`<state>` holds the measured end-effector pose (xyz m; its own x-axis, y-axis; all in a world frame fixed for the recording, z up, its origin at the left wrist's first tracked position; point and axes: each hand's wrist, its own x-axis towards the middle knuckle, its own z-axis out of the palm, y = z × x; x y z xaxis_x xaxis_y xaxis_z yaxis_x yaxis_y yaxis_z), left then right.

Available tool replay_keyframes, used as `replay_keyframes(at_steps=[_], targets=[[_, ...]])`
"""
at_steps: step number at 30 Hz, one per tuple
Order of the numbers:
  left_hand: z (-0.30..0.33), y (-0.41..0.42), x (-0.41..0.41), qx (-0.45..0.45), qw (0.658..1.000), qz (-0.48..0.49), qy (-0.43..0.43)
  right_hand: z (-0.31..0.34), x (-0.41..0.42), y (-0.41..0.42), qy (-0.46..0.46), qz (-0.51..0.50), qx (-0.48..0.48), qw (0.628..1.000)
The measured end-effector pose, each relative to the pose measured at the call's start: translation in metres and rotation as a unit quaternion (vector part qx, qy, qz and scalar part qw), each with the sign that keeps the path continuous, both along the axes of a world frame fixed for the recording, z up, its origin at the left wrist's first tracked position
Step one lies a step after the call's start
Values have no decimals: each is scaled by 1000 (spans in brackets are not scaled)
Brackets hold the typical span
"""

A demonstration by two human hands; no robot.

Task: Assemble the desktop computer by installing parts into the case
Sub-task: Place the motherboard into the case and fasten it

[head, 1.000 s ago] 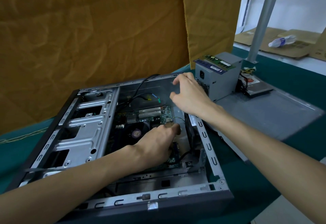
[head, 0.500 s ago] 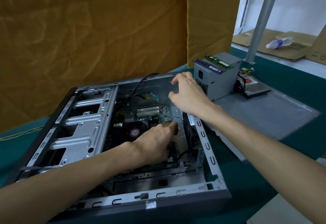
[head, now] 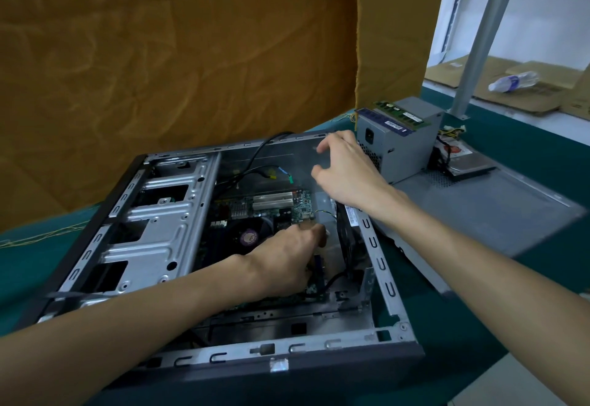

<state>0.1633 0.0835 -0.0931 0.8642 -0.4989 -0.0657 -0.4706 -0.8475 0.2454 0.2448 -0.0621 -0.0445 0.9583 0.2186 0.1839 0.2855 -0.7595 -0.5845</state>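
Little moved vs. 0.5 s ago: both hands stay put, view shifted slightly. Left hand [head: 284, 258] is down inside the case [head: 338, 364], fingers curled on sth at motherboard [head: 271, 207] edge, grip hidden, can't tell what. Right hand [head: 348, 172] hovers at 1 o'clock over the case's far corner, fingers loosely spread, holding nothing. PSU [head: 399, 147] w/ RAM sticks [head: 402, 116] on top sits at 2 o'clock, just beside case, on side panel [head: 495, 207].
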Motion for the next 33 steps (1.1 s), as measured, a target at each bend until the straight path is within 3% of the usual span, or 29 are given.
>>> replay_keyframes(at_steps=[13, 33], targets=[[8, -14, -9, 69, 997, 31, -17, 1, 0, 0, 1, -2, 4, 1000], [15, -14, -13, 55, 998, 39, -7, 0, 0, 0, -1, -1, 3, 1000]])
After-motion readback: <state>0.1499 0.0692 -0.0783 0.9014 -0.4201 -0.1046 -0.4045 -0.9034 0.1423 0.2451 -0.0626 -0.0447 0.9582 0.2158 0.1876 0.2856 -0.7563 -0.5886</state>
